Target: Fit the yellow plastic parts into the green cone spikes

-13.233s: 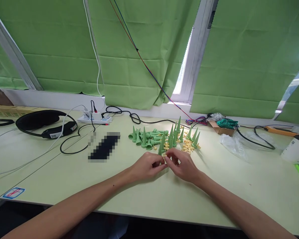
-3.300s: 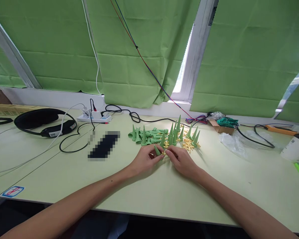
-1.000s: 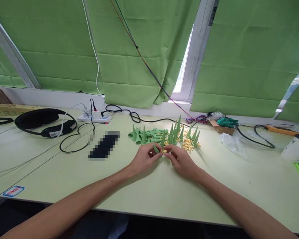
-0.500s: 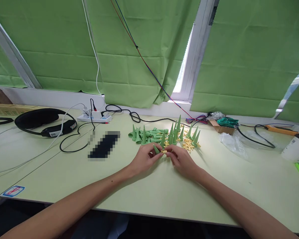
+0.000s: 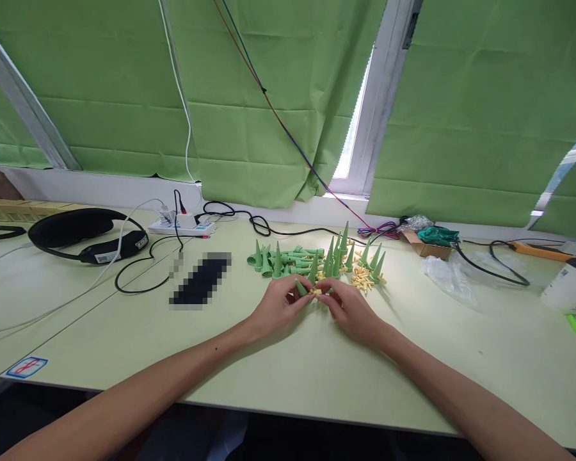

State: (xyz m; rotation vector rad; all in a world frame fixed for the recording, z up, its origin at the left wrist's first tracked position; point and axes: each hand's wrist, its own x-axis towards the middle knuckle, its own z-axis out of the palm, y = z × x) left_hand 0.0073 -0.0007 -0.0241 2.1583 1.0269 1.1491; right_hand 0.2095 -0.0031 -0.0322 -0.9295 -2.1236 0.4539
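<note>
Between thumb and fingers, my left hand (image 5: 279, 305) pinches a green cone (image 5: 301, 288), tilted with its tip up and to the left. My right hand (image 5: 349, 308) is closed on a small pale yellow piece (image 5: 317, 292) at the cone's lower end. Whether the two parts are joined or only touching, I cannot tell. Just beyond my hands, several green cones (image 5: 336, 259) stand upright. Lying green cones (image 5: 297, 258) are heaped to their left. Small yellow pieces (image 5: 362, 279) are scattered in a pile to the right.
A black headband-like device (image 5: 89, 237) and a white power strip (image 5: 182, 225) lie at the left with cables. A blurred-out dark patch is nearer. At the right are a small cardboard box (image 5: 427, 246), clear plastic bags (image 5: 448, 282) and a white container (image 5: 570, 288).
My right fingers have shifted very slightly around the yellow piece. Both hands otherwise keep their place, and the cones and piles look the same.
</note>
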